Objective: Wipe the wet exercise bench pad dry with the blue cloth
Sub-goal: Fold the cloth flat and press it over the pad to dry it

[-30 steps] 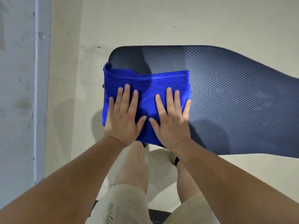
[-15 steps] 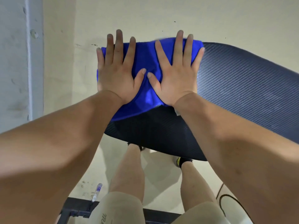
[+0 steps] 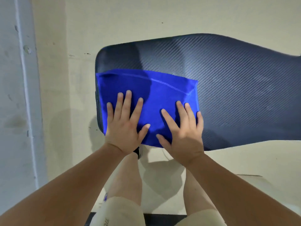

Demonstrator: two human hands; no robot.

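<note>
Nearest to us we list pale beige shorts (image 3: pixel 120 212) at the bottom edge, with bare legs below them and one dark shoe (image 3: pixel 137 151) on the floor (image 3: pixel 244 160).

Next, two bare forearms reaching forward.

Left hand (image 3: pixel 125 128): released and flat, fingers straight and spread, palm pressing down on the blue cloth (image 3: pixel 156 95).

Right hand (image 3: pixel 183 137): likewise released and flat, fingers straight and slightly fanned, pressing the same cloth just beside the left hand; the two thumbs point toward each other without touching.

Blue cloth: folded to a rough rectangle with a stitched hem showing along its far edge. We find it on the left end of the bench pad (image 3: pixel 241 88), covering the near left corner, its left edge about level with the pad's end.

Bench pad: dark, with a fine diagonal weave, running away to the right and bare beyond the cloth. We cannot tell wet from dry on it.

Farthest: cream floor beyond the pad, marked with a few dark specks, and a pale grey wall (image 3: pixel 14 111) along the left.
</note>
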